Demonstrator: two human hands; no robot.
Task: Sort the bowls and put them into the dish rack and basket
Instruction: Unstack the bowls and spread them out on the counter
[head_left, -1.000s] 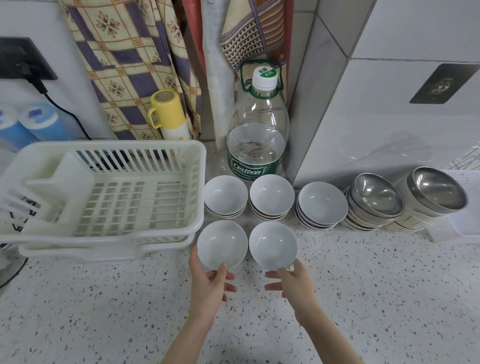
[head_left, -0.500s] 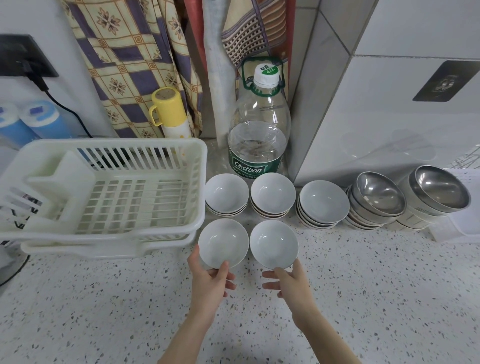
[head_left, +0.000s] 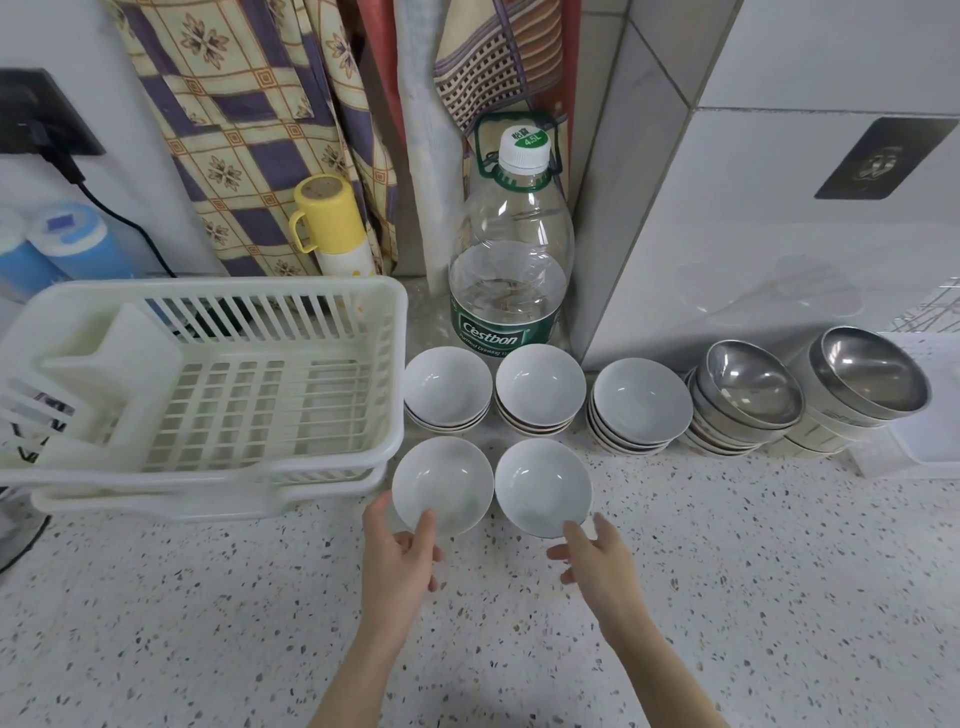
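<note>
A person's left hand (head_left: 397, 558) pinches the near rim of a white bowl (head_left: 442, 486), thumb inside. The right hand (head_left: 602, 564) grips a second bowl (head_left: 543, 487) the same way. Both bowls sit on the speckled counter (head_left: 208, 623), just right of the white dish rack (head_left: 208, 384). Stacked bowls (head_left: 641, 402) line the wall behind.
</note>
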